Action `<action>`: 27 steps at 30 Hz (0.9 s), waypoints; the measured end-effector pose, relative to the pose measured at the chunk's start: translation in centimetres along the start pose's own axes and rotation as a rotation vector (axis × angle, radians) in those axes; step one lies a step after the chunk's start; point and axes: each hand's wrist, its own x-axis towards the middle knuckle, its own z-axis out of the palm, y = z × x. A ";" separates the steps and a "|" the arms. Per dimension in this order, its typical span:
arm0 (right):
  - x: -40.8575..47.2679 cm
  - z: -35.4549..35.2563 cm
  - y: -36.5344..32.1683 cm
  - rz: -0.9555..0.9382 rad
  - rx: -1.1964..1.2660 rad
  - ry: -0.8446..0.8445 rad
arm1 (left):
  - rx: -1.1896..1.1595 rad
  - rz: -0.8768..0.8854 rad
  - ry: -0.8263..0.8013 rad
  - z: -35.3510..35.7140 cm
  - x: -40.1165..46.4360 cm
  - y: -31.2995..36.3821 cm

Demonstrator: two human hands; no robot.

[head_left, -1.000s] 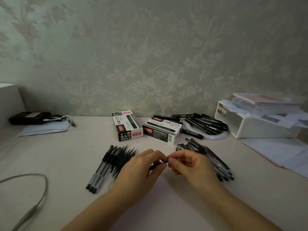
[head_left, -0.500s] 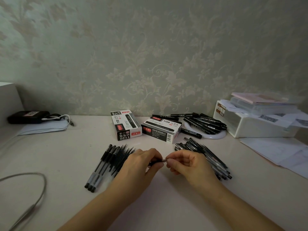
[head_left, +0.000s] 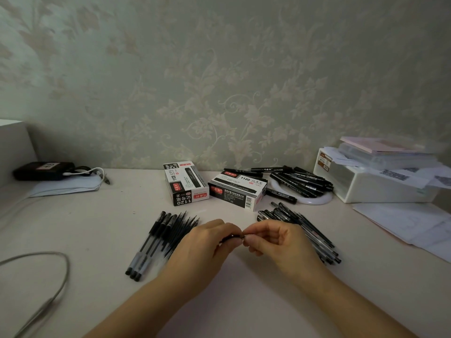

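My left hand (head_left: 203, 250) grips a black pen (head_left: 229, 237) over the middle of the table, most of the pen hidden under its fingers. My right hand (head_left: 280, 245) pinches the pen's tip end with thumb and forefinger, so the two hands meet fingertip to fingertip. A row of capless gel pens (head_left: 161, 240) lies to the left of my left hand. A heap of black pens (head_left: 305, 228) lies behind and to the right of my right hand.
Two black-and-white marker boxes (head_left: 186, 182) (head_left: 238, 191) stand behind the hands. Black markers (head_left: 300, 180) pile on a white ring at the back right, next to a white storage box (head_left: 380, 186) and loose papers (head_left: 415, 223). A grey cable (head_left: 56, 279) loops at left; a black device (head_left: 44, 170) lies far left.
Both hands stayed together on the pen with only small finger shifts. The view has tilted slightly.
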 end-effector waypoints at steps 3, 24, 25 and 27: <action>-0.1 0.0 0.2 0.018 -0.083 -0.003 | 0.006 0.005 0.025 0.0 0.0 0.2; 0.0 0.1 0.4 -0.051 -0.262 -0.054 | 0.007 -0.008 0.060 0.1 -0.1 0.2; 0.0 0.1 0.4 -0.060 -0.276 -0.071 | 0.007 -0.009 0.060 0.1 0.0 0.2; -0.1 0.2 0.5 -0.064 -0.293 -0.089 | 0.000 -0.005 0.060 0.1 -0.1 0.2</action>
